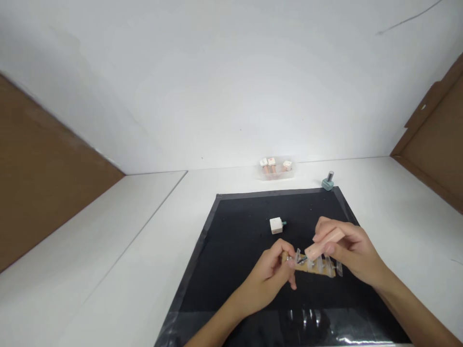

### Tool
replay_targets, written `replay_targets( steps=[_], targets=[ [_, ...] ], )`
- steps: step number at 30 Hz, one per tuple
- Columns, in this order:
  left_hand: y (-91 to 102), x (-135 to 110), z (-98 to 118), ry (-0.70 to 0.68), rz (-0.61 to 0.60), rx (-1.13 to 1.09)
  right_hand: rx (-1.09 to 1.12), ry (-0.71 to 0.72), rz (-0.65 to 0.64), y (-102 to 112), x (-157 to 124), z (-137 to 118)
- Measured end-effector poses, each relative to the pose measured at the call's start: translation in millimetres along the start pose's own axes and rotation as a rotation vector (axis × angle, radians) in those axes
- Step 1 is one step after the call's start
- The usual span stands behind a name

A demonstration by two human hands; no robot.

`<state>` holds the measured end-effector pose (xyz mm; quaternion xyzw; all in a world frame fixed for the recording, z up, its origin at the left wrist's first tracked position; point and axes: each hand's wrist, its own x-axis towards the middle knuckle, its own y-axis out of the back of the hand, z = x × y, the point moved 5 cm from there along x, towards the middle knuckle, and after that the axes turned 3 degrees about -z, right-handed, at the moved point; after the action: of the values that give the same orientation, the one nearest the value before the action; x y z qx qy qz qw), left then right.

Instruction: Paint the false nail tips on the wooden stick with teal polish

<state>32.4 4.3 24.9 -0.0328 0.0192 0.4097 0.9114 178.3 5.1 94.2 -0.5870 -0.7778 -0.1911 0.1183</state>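
My left hand [269, 274] is closed in a pinch on the left end of a tan strip [318, 267] that carries several clear nail tips. My right hand [347, 250] grips a peach-coloured polish brush cap [323, 245], its tip down against the strip's left part. Both hands hover over a black mat [235, 250]. A small white square bottle with a green neck [277, 225] lies uncapped on the mat, just beyond the hands.
A clear tray [277, 169] with three small polish bottles stands against the wall. A teal bottle with a silver cap [328, 181] sits at the mat's far right corner. Brown panels flank the white table on both sides.
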Motion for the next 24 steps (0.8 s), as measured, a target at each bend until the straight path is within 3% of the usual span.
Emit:
replay_targets(
  steps=[10,18,24],
  targets=[
    [-1.1,0.2,-0.6,-0.010,-0.012,0.007,-0.096,0.027,-0.025,0.8,-0.5,3.3],
    [-0.8,-1.9,-2.2,-0.001,-0.005,0.002,-0.098,0.045,0.050,3.2,-2.0,1.7],
    [-1.4,1.3,1.3,-0.018,-0.017,0.016,-0.044,0.051,-0.014,0.1,-1.2,1.1]
  ],
)
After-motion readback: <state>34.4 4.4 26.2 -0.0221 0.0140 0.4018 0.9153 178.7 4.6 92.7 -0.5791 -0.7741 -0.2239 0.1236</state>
